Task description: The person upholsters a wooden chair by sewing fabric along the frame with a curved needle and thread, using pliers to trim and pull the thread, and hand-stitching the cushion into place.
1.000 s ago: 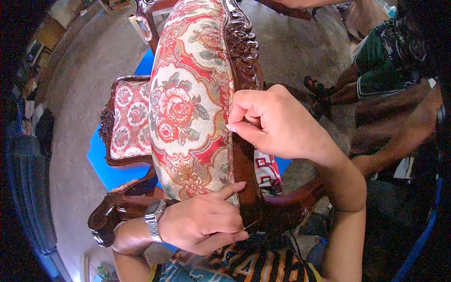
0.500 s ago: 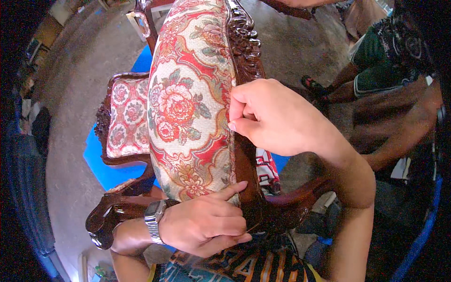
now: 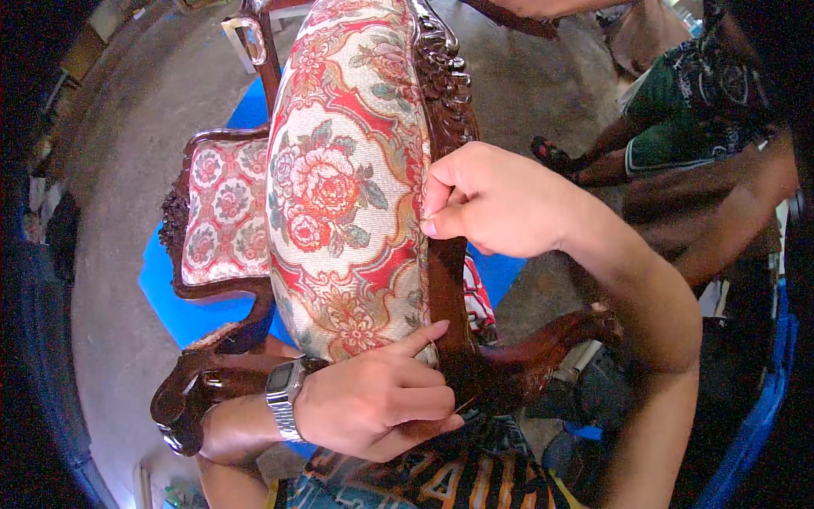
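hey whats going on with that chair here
A person is working on a carved dark wood armchair seen from above. Their right hand pinches the edge of the red floral upholstered backrest where the fabric meets the wooden frame. Their left hand, with a metal wristwatch, presses against the lower end of the same padded panel. The seat cushion has matching fabric, and the chair stands over a blue sheet. Another person sits nearby at the upper right.

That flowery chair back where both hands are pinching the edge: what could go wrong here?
The right hand pinches the floral fabric tight against the carved wooden frame; a slip might pucker or tear the cloth. The left hand seems to hold something thin near the lower edge, which could prick a finger. The chair leans, so it might shift.
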### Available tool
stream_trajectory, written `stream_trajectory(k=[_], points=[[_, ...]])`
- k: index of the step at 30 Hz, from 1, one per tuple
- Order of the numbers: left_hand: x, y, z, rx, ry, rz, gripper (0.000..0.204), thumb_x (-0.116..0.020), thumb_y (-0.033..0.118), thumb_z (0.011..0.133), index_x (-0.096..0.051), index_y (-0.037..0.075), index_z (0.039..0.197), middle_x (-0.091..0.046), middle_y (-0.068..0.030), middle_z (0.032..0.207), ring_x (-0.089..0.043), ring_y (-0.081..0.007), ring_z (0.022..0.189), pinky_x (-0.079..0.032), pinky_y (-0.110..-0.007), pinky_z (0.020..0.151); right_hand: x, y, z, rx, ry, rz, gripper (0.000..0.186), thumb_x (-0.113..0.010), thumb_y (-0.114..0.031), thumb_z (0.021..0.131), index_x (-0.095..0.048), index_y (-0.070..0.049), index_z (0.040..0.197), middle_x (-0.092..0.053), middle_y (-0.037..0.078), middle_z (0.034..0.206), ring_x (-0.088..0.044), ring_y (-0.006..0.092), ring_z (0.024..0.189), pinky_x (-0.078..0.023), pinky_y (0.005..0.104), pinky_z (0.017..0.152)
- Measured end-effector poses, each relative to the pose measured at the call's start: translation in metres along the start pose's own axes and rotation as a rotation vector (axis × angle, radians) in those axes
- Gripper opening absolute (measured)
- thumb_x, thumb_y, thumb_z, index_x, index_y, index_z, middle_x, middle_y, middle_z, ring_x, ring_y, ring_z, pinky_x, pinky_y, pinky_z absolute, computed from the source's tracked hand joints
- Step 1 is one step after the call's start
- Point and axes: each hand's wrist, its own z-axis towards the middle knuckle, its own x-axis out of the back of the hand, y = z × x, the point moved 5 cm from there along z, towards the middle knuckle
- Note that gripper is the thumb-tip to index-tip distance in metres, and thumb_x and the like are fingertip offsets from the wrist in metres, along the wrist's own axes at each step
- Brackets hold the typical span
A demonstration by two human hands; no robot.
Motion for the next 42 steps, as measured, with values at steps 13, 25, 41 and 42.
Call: stream_trajectory(k=[13,25,41,42], points=[[0.001,0.001,-0.001,-0.035,0.073,0.034,0.026,-0.065,-0.002,0.078,-0.047,0.008,0.064,-0.039,-0.0015,0.057,-0.052,-0.0210,0.056,-0.023,-0.061,0.107,-0.006,0.008,-0.019,0.205,-0.033,0.028,0.027,-0.071,-0.028,0.079,-0.065,-0.001,0.084,-0.065,0.011,0.073,-0.061,0.0189,0.063,-0.049,0.0314,0.061],[0.002,0.002,-0.006,-0.054,0.089,0.077,0.016,-0.063,0.001,0.081,-0.048,0.005,0.076,-0.046,-0.0053,0.065,-0.056,-0.0260,0.065,-0.029,-0.057,0.105,-0.020,0.010,-0.020,0.547,0.532,0.053,0.023,-0.063,-0.020,0.085,-0.060,0.001,0.076,-0.059,0.014,0.066,-0.059,0.0190,0.059,-0.045,0.0306,0.054],[0.038,0.052,-0.011,-0.121,0.574,0.831,0.014,-0.065,0.016,0.081,-0.057,0.007,0.073,-0.046,-0.0083,0.065,-0.052,-0.0281,0.064,-0.047,-0.043,0.077,-0.026,0.009,-0.031,0.486,0.561,0.036,0.016,-0.060,-0.013,0.087,-0.061,-0.001,0.099,-0.066,0.016,0.083,-0.066,0.0261,0.077,-0.051,0.0342,0.070],[0.045,0.061,-0.010,-0.091,0.665,0.893,0.015,-0.065,0.017,0.081,-0.058,0.006,0.075,-0.050,-0.0103,0.070,-0.054,-0.0301,0.067,-0.048,-0.042,0.074,-0.027,0.009,-0.036,0.513,0.573,0.107,0.017,-0.060,-0.012,0.088,-0.060,-0.001,0.101,-0.067,0.014,0.084,-0.066,0.0211,0.076,-0.052,0.0318,0.070]])
